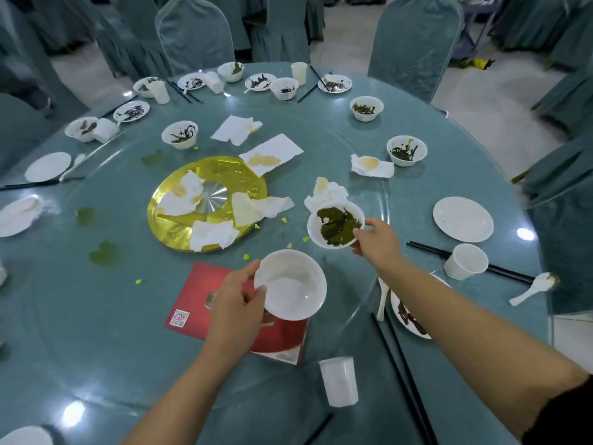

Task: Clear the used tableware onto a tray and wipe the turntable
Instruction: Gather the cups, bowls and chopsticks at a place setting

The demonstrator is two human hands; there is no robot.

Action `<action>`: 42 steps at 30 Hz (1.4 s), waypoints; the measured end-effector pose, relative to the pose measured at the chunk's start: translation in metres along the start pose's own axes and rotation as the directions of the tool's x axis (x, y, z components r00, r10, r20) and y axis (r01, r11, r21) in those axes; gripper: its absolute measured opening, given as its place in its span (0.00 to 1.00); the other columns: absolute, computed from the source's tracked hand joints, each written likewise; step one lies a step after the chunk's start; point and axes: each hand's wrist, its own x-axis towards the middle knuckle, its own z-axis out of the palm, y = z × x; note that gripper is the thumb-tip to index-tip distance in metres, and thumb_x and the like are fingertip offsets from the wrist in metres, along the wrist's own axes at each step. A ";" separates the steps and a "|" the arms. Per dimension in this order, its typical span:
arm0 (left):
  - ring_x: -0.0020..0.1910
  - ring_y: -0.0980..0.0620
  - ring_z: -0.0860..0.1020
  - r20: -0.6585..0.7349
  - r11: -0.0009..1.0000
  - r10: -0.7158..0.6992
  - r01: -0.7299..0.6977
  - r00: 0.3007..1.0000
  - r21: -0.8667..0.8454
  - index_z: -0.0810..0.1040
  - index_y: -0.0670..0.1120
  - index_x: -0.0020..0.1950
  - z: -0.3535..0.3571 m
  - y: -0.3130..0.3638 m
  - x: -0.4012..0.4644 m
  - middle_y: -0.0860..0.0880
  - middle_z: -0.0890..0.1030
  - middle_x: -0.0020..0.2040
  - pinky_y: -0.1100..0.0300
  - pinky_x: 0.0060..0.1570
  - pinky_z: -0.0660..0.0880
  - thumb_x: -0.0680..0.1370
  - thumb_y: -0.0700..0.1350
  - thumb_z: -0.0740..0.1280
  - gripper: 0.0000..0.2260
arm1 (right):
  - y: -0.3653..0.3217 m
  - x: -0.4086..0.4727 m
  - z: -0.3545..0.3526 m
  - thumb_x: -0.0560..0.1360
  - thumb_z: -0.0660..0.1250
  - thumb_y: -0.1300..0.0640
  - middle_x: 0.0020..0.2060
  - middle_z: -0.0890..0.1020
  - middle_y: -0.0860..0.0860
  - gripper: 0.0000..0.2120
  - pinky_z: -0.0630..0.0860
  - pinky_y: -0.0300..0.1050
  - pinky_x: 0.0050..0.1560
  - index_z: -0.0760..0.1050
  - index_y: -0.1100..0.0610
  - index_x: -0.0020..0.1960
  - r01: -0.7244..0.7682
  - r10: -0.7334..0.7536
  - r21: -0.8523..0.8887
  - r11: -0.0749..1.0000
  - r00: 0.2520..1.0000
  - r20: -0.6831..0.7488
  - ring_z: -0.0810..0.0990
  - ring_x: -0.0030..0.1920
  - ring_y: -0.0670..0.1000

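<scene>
Single head-worn wide-angle view, looked forward and down, close over the glass turntable [321, 136]; far chairs [195, 36] seemed edge-distorted.

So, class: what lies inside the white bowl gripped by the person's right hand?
Dark green leafy leftovers smeared across the inside of the white bowl held by the right hand. The bowl floor beneath them is covered, and the hand hides part of the rim.
</scene>
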 end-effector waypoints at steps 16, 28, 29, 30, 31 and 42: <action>0.48 0.48 0.82 -0.041 0.993 0.039 -0.043 0.998 -0.109 0.79 0.58 0.57 -0.040 0.004 -0.118 0.52 0.83 0.52 0.45 0.45 0.81 0.78 0.35 0.64 0.18 | -0.009 -0.196 -0.036 0.77 0.66 0.59 0.35 0.83 0.56 0.09 0.81 0.44 0.42 0.79 0.53 0.56 0.225 -0.166 -0.063 0.972 0.854 0.493 0.80 0.33 0.49; 0.39 0.50 0.83 -0.027 0.947 -0.179 0.165 0.983 -0.277 0.78 0.49 0.60 -0.108 -0.044 -0.179 0.46 0.83 0.47 0.56 0.33 0.80 0.82 0.39 0.58 0.12 | 0.030 -0.258 0.057 0.77 0.66 0.52 0.39 0.82 0.43 0.05 0.80 0.49 0.47 0.79 0.47 0.51 0.378 -0.238 -0.183 0.908 0.823 0.516 0.81 0.42 0.45; 0.38 0.50 0.83 -0.025 0.938 -0.207 0.192 0.978 -0.287 0.78 0.50 0.60 -0.115 -0.050 -0.180 0.45 0.83 0.47 0.56 0.33 0.80 0.83 0.41 0.57 0.12 | 0.029 -0.261 0.065 0.77 0.66 0.52 0.39 0.82 0.43 0.04 0.80 0.49 0.47 0.79 0.47 0.51 0.371 -0.228 -0.186 0.910 0.822 0.522 0.81 0.41 0.45; 0.37 0.50 0.82 -0.021 0.932 -0.228 0.212 0.973 -0.293 0.78 0.51 0.59 -0.123 -0.055 -0.182 0.45 0.83 0.47 0.55 0.34 0.80 0.83 0.42 0.57 0.11 | 0.028 -0.265 0.074 0.77 0.67 0.52 0.39 0.83 0.44 0.04 0.81 0.49 0.47 0.79 0.48 0.50 0.361 -0.216 -0.191 0.913 0.823 0.526 0.82 0.41 0.46; 0.36 0.51 0.82 -0.017 0.930 -0.236 0.221 0.972 -0.295 0.78 0.52 0.58 -0.131 -0.062 -0.185 0.46 0.83 0.46 0.55 0.34 0.80 0.82 0.42 0.58 0.11 | 0.028 -0.268 0.084 0.77 0.67 0.52 0.39 0.83 0.45 0.04 0.81 0.49 0.46 0.78 0.49 0.50 0.356 -0.206 -0.199 0.913 0.824 0.529 0.82 0.41 0.46; 0.41 0.51 0.83 -0.064 0.937 -0.331 0.320 0.941 -0.141 0.79 0.55 0.56 -0.226 -0.165 -0.192 0.50 0.84 0.47 0.52 0.41 0.82 0.78 0.34 0.64 0.17 | 0.047 -0.307 0.218 0.76 0.66 0.56 0.30 0.75 0.45 0.08 0.72 0.41 0.38 0.78 0.51 0.55 0.353 -0.062 -0.318 0.880 0.750 0.659 0.74 0.33 0.45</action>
